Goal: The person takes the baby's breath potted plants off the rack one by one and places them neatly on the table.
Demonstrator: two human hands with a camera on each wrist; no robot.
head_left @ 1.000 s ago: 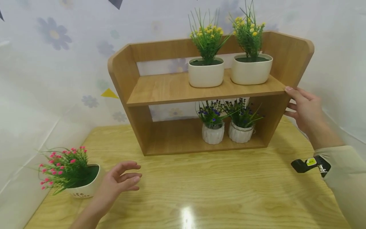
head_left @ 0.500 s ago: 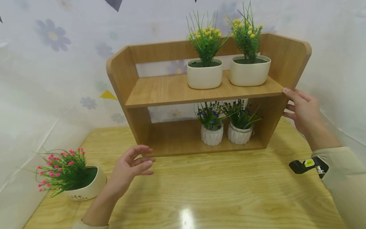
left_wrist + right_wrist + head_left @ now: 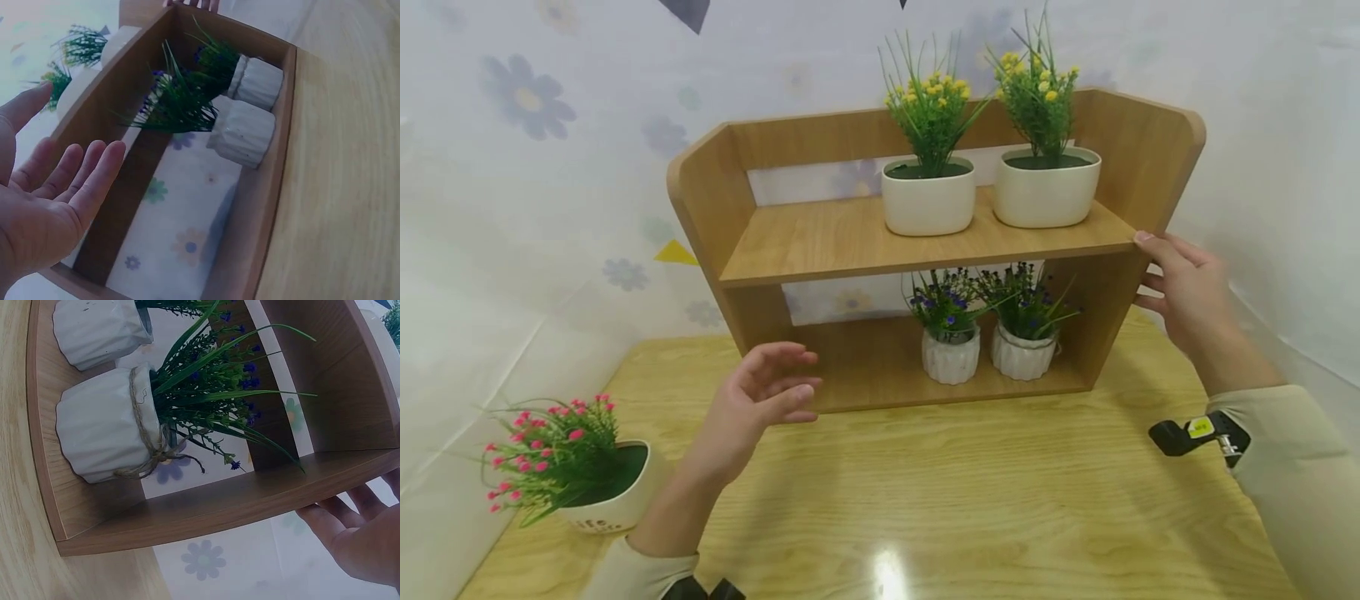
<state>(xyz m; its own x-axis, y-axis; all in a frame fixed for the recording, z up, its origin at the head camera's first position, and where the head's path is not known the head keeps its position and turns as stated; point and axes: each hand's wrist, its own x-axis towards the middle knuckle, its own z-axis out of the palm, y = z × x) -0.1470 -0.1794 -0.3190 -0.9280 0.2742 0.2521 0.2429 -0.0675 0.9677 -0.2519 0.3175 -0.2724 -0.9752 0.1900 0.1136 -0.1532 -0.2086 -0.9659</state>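
Observation:
A two-level wooden shelf (image 3: 842, 268) stands on the table. My right hand (image 3: 1187, 292) touches its right side, thumb at the front edge of the upper board and fingers along the outer face; in the right wrist view the hand (image 3: 362, 534) lies against the side panel. My left hand (image 3: 760, 400), fingers loosely bent and holding nothing, hovers before the shelf's lower left part. Two cream pots (image 3: 928, 200) with yellow flowers stand on the upper board. Below them are two white ribbed pots (image 3: 951, 358) with blue-violet flowers, one (image 3: 103, 425) with twine tied round it.
A cream pot (image 3: 617, 504) with pink flowers stands on the table (image 3: 955, 492) at the left, beside my left forearm. Behind the shelf hangs a pale cloth (image 3: 595, 183) with printed flowers. A black device (image 3: 1198, 433) is strapped at my right wrist.
My left hand has moved right and up, away from the pink-flowered pot towards the shelf's lower left. My right hand keeps its place on the shelf's side. The head view has shifted slightly.

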